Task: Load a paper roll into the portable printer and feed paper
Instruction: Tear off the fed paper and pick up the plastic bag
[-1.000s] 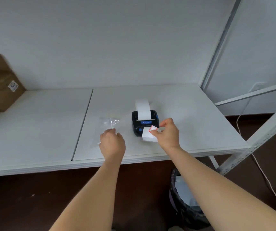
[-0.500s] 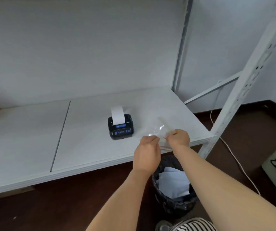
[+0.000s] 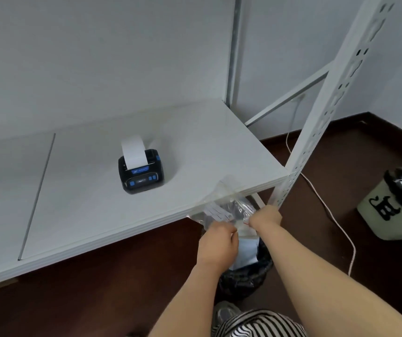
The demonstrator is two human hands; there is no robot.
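Observation:
The black portable printer [image 3: 141, 175] with blue buttons sits on the white shelf [image 3: 78, 203], a strip of white paper [image 3: 133, 152] curling up out of its top slot. In front of the shelf's edge, both hands hold a clear plastic wrapper [image 3: 226, 207] with a scrap of white paper inside. My left hand [image 3: 218, 242] pinches its lower left part and my right hand [image 3: 265, 216] pinches its right side. The wrapper hangs above a black-lined trash bin [image 3: 246, 276].
A white perforated shelf post [image 3: 316, 122] rises just right of my hands. A second bin [image 3: 396, 205] with a black liner stands on the dark floor at the right, and a white cable [image 3: 328, 210] trails across the floor. A striped garment shows at the bottom.
My view swung right. Both hands left the printer, carried the clear wrapper off the shelf and now hold it over the trash bin. The printer stays put.

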